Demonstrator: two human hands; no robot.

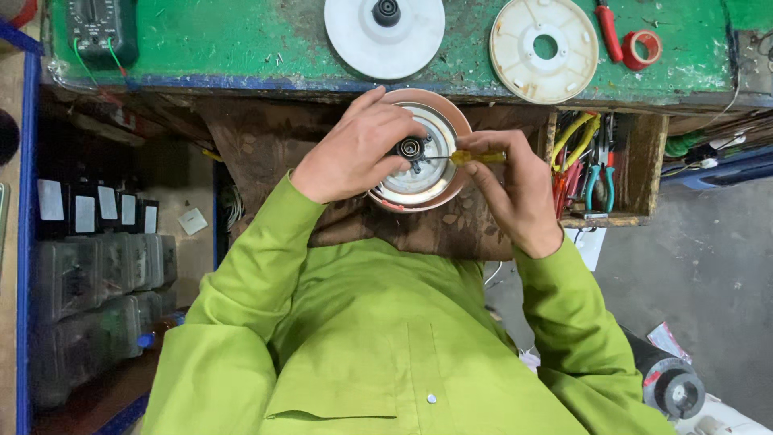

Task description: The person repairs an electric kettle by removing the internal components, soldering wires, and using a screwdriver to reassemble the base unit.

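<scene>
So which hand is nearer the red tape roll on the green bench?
Right. The right hand, holding a yellow-handled screwdriver, sits below the red tape roll; the left hand is farther away, on the round motor housing.

On your green bench (241, 40) you have a multimeter (101, 28), two white discs (385, 36) (544, 48), red tape (642, 48), and pliers (598, 181) boxed below.
</scene>
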